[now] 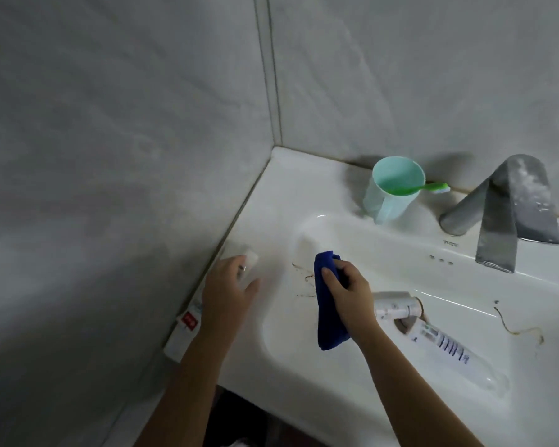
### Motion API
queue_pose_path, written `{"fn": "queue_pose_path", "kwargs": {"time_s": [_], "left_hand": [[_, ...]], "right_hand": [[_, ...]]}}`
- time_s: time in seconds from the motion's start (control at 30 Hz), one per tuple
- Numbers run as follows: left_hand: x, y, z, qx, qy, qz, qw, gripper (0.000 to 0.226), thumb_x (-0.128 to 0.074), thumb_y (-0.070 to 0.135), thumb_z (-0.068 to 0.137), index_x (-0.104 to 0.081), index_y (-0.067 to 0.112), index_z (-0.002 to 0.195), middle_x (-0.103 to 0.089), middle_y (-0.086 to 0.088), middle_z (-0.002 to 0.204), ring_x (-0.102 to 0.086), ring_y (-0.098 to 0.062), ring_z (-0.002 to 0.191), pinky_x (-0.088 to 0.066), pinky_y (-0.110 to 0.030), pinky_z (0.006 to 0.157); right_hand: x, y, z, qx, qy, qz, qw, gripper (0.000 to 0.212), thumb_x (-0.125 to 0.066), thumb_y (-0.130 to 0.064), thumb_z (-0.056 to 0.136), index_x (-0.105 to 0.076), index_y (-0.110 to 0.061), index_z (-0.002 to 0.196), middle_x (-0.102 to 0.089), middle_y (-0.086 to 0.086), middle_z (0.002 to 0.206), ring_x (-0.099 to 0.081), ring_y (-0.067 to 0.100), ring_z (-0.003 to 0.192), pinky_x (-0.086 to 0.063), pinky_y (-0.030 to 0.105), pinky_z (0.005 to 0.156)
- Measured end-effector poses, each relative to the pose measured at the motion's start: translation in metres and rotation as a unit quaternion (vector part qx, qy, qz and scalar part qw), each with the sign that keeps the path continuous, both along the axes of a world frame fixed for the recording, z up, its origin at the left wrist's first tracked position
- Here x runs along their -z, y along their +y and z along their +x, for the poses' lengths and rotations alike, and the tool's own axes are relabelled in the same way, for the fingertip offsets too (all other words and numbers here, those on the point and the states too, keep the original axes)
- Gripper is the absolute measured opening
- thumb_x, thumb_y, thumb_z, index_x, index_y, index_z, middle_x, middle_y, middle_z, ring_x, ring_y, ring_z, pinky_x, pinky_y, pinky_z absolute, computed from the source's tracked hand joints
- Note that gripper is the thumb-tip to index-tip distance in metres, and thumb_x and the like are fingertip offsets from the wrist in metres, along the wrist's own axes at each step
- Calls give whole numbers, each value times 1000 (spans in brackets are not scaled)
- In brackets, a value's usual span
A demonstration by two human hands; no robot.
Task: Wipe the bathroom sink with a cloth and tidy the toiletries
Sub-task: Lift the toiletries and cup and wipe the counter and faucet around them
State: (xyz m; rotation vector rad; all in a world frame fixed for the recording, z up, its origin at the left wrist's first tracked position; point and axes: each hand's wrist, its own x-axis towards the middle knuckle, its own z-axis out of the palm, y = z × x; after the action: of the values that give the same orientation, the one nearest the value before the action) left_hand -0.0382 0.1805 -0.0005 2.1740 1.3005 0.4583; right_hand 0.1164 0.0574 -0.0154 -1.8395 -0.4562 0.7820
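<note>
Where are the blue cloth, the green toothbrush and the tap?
blue cloth (331, 325), head view, hanging lower part
green toothbrush (428, 187), head view, neck beside the bristles
tap (517, 195), head view, top of the spout
</note>
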Motion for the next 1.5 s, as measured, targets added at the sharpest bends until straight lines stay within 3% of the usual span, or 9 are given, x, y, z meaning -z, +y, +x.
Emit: {"fn": "queue_pose_path", "kwargs": {"time_s": [0.13, 0.3, 0.47, 0.67, 0.8, 0.93, 1.13, 1.37, 1.5], "left_hand": [[8, 7, -14, -10, 86, -22, 996, 58, -73, 20, 74, -51, 5, 125, -53, -17, 121, -52, -33, 108, -44, -44, 90], [20, 19, -15, -17, 94, 0, 995, 48, -69, 11, 76, -56, 7, 121, -51, -17, 119, -53, -34, 104, -44, -39, 88], [19, 24, -14, -46, 0, -22, 999, 47, -72, 6, 71, -60, 8, 116, -52, -8, 108, -55, -27, 96, -40, -24, 75], [13, 27, -5, -81, -87, -19, 993, 47, -74, 5, 66, -63, 21, 108, -51, 7, 92, -54, 0, 75, -40, -2, 62], [6, 21, -5, -99, -138, -43, 985, 46, -74, 4, 67, -59, 31, 101, -57, 3, 95, -53, 13, 81, -44, -4, 62], [0, 25, -1, -104, -155, -82, 979, 43, -73, 6, 72, -59, 28, 106, -58, -1, 101, -54, 12, 84, -44, -2, 60], [-2, 31, -3, -116, -182, -63, 975, 40, -65, 24, 62, -62, 31, 101, -61, 5, 95, -57, -3, 81, -47, -11, 63], [0, 23, -4, -125, -188, -64, 972, 44, -75, 6, 69, -61, 26, 105, -61, -2, 96, -55, 1, 83, -41, -4, 59], [2, 23, -5, -134, -187, -65, 971, 43, -74, 18, 67, -63, 23, 108, -62, -1, 96, -55, -2, 83, -41, -3, 60]], "right_hand": [[7, 45, -4, -56, -57, -11, 997, 26, -53, -24, 91, -56, -17, 116, -60, -4, 101, -55, 18, 89, -39, 19, 65], [26, 99, 1, -88, -184, -52, 978, 37, -51, -29, 92, -48, -18, 127, -55, 2, 121, -54, 22, 100, -41, 30, 81], [42, 130, 24, -151, -490, -61, 856, 31, -57, -23, 85, -62, -4, 109, -62, 21, 92, -59, 40, 78, -47, 38, 61], [28, 213, 91, -118, -402, -148, 896, 36, -44, -28, 94, -51, -11, 125, -49, 19, 122, -51, 39, 102, -41, 39, 81], [28, 219, 71, -229, -451, -108, 856, 39, -46, -34, 93, -52, -14, 125, -51, 16, 120, -50, 37, 103, -42, 39, 81], [38, 183, 57, -282, -511, -39, 811, 35, -46, -26, 94, -52, -17, 127, -56, 14, 111, -53, 33, 100, -40, 34, 73], [29, 254, 96, -176, -460, -160, 856, 34, -40, -26, 95, -54, -10, 121, -49, 17, 122, -50, 37, 104, -38, 37, 75], [35, 190, 44, -345, -488, 13, 801, 33, -47, -25, 93, -56, -18, 124, -59, 10, 113, -56, 30, 99, -42, 33, 73], [34, 230, 76, -248, -492, -95, 829, 34, -41, -29, 95, -55, -14, 122, -55, 16, 118, -54, 36, 102, -42, 38, 76]]}}
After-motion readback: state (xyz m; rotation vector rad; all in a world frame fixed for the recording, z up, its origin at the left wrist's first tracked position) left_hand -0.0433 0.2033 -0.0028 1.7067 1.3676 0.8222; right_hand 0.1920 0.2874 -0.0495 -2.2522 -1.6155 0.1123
